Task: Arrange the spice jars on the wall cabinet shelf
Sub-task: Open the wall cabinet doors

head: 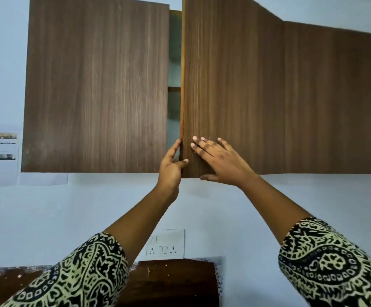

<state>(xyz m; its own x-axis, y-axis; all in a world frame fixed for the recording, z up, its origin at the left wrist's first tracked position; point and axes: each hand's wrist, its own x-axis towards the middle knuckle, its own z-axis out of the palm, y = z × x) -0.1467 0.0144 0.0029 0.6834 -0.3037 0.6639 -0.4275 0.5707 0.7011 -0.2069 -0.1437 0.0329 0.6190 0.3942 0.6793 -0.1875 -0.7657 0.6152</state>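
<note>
A brown wood-grain wall cabinet hangs in front of me. Its left door (96, 85) is flat against the cabinet. The right door (231, 85) stands slightly ajar, leaving a narrow gap (174, 63) where a shelf edge and dim interior show. My left hand (172, 165) grips the ajar door's lower left edge, fingers curled around it. My right hand (215, 160) lies flat on that door's face near the bottom, fingers spread. No spice jars are visible.
A further cabinet panel (335, 96) runs to the right. Papers (0, 151) are stuck on the wall at left. A switch and socket plate (165, 243) sits on the wall below, above a dark brown counter (175, 282).
</note>
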